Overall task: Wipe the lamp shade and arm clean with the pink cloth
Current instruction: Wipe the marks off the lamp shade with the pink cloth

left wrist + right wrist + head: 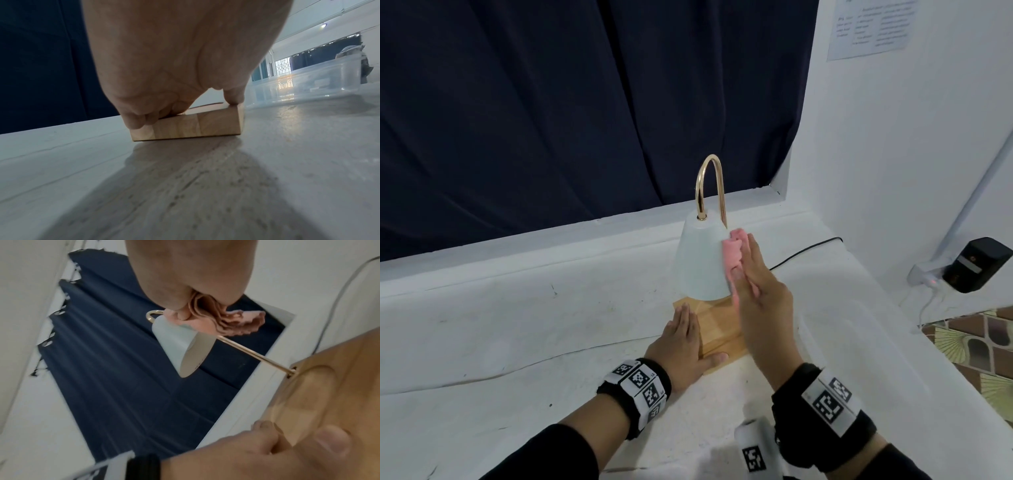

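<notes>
The lamp has a white shade, a gold curved arm and a wooden base on a white table. My right hand holds the bunched pink cloth against the shade's right side. In the right wrist view the cloth is pinched between thumb and fingers by the shade, near the arm. My left hand rests on the base's near left corner. Its fingers lie straight along the left edge and its thumb along the front. The left wrist view shows it on the base.
A clear plastic box stands on the table right of the lamp. A black cord runs from behind the lamp toward the wall. A black plug unit sits at the right wall. A dark blue curtain hangs behind the ledge.
</notes>
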The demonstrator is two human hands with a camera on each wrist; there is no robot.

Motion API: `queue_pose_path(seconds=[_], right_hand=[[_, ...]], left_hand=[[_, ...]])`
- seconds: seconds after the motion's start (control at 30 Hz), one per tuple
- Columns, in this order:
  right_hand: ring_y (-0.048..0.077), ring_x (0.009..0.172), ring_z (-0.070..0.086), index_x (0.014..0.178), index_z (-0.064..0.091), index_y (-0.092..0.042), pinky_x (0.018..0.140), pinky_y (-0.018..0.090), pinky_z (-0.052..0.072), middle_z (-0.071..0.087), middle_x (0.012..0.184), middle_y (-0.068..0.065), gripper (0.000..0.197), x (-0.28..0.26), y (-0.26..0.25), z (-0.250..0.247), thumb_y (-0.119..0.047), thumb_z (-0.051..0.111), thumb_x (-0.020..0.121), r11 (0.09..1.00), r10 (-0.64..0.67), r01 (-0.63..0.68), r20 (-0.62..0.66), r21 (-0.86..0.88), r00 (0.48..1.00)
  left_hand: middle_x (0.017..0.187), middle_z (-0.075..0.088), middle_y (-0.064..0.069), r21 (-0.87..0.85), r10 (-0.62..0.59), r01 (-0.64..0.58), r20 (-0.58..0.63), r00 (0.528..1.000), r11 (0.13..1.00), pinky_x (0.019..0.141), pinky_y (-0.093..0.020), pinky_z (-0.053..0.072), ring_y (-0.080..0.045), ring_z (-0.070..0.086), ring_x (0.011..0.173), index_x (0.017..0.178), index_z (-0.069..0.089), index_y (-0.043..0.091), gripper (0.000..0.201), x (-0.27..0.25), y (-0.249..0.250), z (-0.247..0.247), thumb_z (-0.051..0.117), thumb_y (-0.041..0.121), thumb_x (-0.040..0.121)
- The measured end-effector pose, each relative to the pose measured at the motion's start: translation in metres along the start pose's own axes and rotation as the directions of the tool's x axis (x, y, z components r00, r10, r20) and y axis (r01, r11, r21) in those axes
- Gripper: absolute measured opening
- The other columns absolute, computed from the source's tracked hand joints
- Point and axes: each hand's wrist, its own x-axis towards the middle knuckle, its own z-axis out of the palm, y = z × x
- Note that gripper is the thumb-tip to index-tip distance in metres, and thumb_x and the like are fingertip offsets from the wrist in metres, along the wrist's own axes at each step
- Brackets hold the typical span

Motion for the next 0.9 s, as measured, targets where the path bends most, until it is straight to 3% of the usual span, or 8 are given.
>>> queue_pose_path(seconds=[0.1,0.2,0.3,0.37,0.5,0.67,0.77,0.9], right_hand=[[0.0,0.14,0.047,0.152,0.034,-0.03,0.112,0.023,0.044,0.028,0.159,-0.024,0.054,-0.001,-0.011,0.015,-0.015,0.055,0.105,0.97,-0.23,0.228,-0.01,-0.09,0.973],[0.02,0.152,0.034,0.154,0.039,-0.009,0.118,0.044,0.041,0.03,0.165,-0.001,0.054,0.017,-0.019,0.025,-0.007,0.057,0.104,0.91,-0.4,0.398,0.01,-0.116,0.917],[0.012,0.155,0.024,0.155,0.035,-0.001,0.125,0.032,0.03,0.032,0.164,0.013,0.055,0.035,-0.021,0.027,-0.006,0.056,0.105,0.907,-0.405,0.405,0.031,-0.117,0.914],[0.001,0.152,0.023,0.156,0.033,-0.004,0.121,0.015,0.025,0.034,0.165,0.009,0.055,0.037,-0.021,0.026,-0.011,0.054,0.106,0.923,-0.362,0.363,0.029,-0.128,0.932],[-0.009,0.144,0.03,0.156,0.039,-0.014,0.113,0.003,0.025,0.038,0.16,-0.008,0.051,0.027,-0.011,0.019,-0.017,0.053,0.106,0.963,-0.229,0.229,0.014,-0.143,0.973],[0.006,0.15,0.034,0.153,0.044,-0.016,0.121,0.022,0.031,0.04,0.159,-0.01,0.051,0.004,0.013,0.008,-0.012,0.055,0.104,0.984,-0.149,0.146,-0.023,-0.105,0.989],[0.017,0.154,0.026,0.149,0.047,-0.004,0.123,0.034,0.032,0.035,0.162,0.006,0.049,-0.002,0.017,0.011,0.002,0.056,0.101,0.921,-0.355,0.347,-0.015,-0.176,0.935],[0.028,0.158,0.012,0.15,0.04,0.008,0.126,0.051,0.024,0.025,0.164,0.018,0.063,0.012,0.006,0.028,0.025,0.043,0.089,0.656,-0.596,0.656,0.276,-0.375,0.754]], left_hand=[[0.163,-0.022,-0.023,-0.005,0.012,-0.012,0.002,1.0,1.0,0.125,-0.04,0.001,-0.029,-0.018,0.153,0.154,-0.012,-0.005,0.104,-0.001,0.0,-0.001,0.03,0.069,0.095],[0.163,-0.023,-0.02,-0.036,0.027,-0.027,-0.003,1.0,0.999,0.126,-0.04,0.001,-0.028,-0.02,0.152,0.155,-0.015,0.0,0.106,0.002,-0.002,0.001,0.028,0.074,0.092],[0.163,-0.024,-0.018,-0.055,0.013,-0.013,-0.001,1.0,0.998,0.125,-0.038,0.0,-0.026,-0.02,0.153,0.156,-0.013,-0.001,0.109,0.002,-0.002,0.002,0.027,0.077,0.091],[0.164,-0.023,-0.016,-0.061,0.022,-0.022,-0.009,1.0,0.998,0.125,-0.037,-0.002,-0.024,-0.02,0.153,0.156,-0.012,-0.001,0.108,0.001,-0.003,0.001,0.028,0.077,0.091],[0.165,-0.022,-0.009,-0.061,0.084,-0.085,-0.024,0.996,0.995,0.125,-0.038,-0.003,-0.02,-0.021,0.152,0.158,-0.01,0.005,0.101,0.004,-0.007,0.003,0.028,0.073,0.094],[0.166,-0.021,-0.007,-0.066,0.103,-0.107,-0.058,0.993,0.992,0.125,-0.038,-0.003,-0.018,-0.021,0.152,0.159,-0.009,0.007,0.091,0.009,-0.012,0.009,0.025,0.067,0.099],[0.165,-0.024,-0.006,-0.089,0.121,-0.124,-0.034,0.992,0.988,0.125,-0.04,-0.003,-0.019,-0.022,0.152,0.158,-0.011,0.008,0.093,0.01,-0.014,0.006,0.029,0.067,0.098],[0.166,-0.022,-0.003,-0.134,0.156,-0.164,-0.067,0.986,0.977,0.125,-0.041,-0.003,-0.02,-0.02,0.153,0.159,-0.01,0.012,0.104,0.013,-0.018,0.01,0.02,0.079,0.086]])
